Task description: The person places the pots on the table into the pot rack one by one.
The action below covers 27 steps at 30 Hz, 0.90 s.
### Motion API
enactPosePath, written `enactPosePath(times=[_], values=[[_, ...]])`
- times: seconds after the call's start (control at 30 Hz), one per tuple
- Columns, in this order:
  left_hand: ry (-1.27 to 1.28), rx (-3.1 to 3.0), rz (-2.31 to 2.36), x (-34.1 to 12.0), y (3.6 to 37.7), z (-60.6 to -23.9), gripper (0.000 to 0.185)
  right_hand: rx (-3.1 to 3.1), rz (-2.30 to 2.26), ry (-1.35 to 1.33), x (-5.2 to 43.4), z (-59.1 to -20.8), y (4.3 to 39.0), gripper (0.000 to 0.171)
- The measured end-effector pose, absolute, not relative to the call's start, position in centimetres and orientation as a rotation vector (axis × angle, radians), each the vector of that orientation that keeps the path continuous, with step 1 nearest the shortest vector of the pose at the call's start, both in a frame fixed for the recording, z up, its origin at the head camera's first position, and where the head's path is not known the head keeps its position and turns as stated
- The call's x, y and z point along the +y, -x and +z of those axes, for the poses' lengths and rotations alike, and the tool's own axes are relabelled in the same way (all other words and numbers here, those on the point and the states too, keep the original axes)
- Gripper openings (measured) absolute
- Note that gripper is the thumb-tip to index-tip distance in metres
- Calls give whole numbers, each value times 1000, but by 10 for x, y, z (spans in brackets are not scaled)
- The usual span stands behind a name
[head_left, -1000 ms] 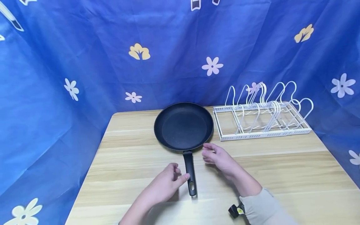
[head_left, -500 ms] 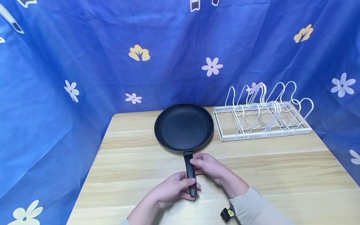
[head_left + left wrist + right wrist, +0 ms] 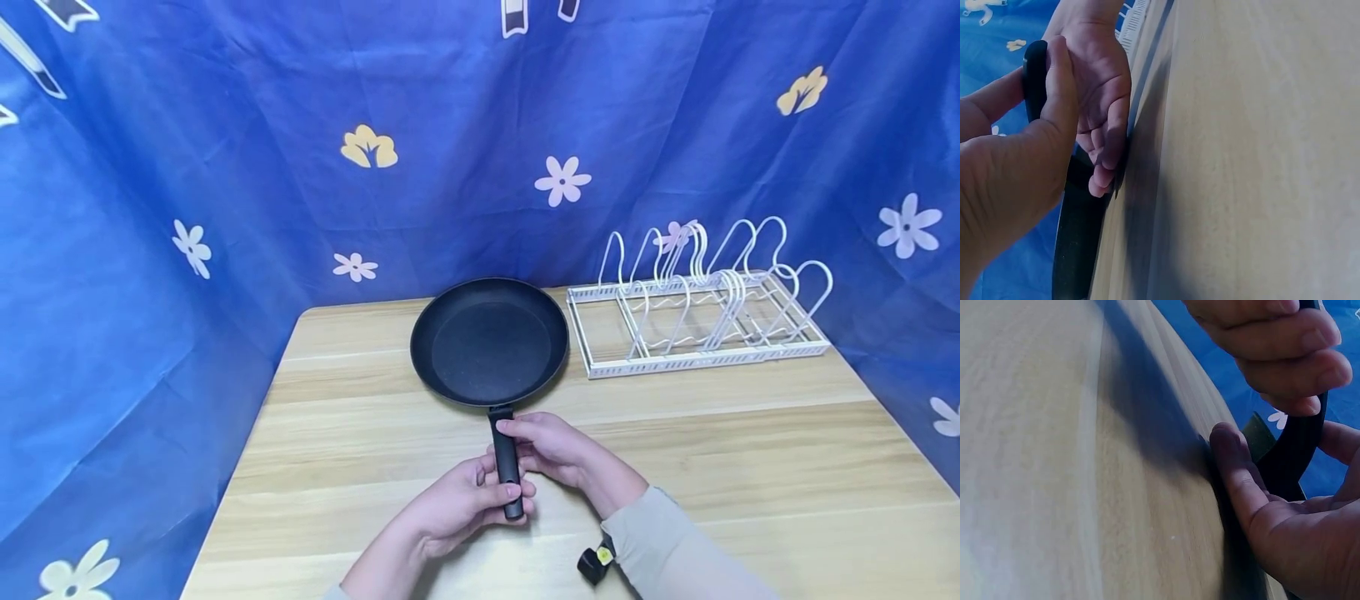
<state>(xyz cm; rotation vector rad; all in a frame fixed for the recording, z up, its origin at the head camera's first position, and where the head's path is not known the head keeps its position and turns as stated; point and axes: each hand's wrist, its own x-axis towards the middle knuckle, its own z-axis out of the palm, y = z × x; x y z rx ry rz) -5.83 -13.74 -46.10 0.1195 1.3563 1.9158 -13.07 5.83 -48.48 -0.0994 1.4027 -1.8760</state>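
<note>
A black frying pan (image 3: 489,342) lies face up, its handle pointing toward the person. My left hand (image 3: 461,510) grips the handle's end, thumb on top near the hang hole and fingers curled beneath. Closer to the pan body, my right hand (image 3: 555,450) holds the same handle from the right, thumb over its top. The left wrist view has the dark handle end (image 3: 1035,78) under the left thumb. In the right wrist view, the fingers of the left hand (image 3: 1291,359) wrap the handle above the right hand (image 3: 1297,531). The pan's underside is mostly hidden.
To the pan's right, close to its rim, a white wire rack (image 3: 697,360) with several upright loops stands at the back of the wooden table (image 3: 337,433). A blue flowered curtain (image 3: 450,192) hangs behind. A small black device (image 3: 592,567) sits by the right cuff.
Both hands have come in from either side and taken hold of the pan handle. The right hand moved left and toward the person; the left hand moved right. Pan and rack stay in place.
</note>
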Motion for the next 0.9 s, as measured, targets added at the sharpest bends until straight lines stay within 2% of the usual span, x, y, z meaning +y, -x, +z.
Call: enactPosePath(times=[0.17,0.4,0.9], values=[[-155,1390,1891,-139,55,-461,63,1373,-1880,84,56,-485,132,44],[-191,1394,1895,-136,55,-460,57,1226,-1960,73,52,-488,132,22],[-266,1355,1924,-138,54,-459,38,1023,-2029,115,51,-491,136,14]])
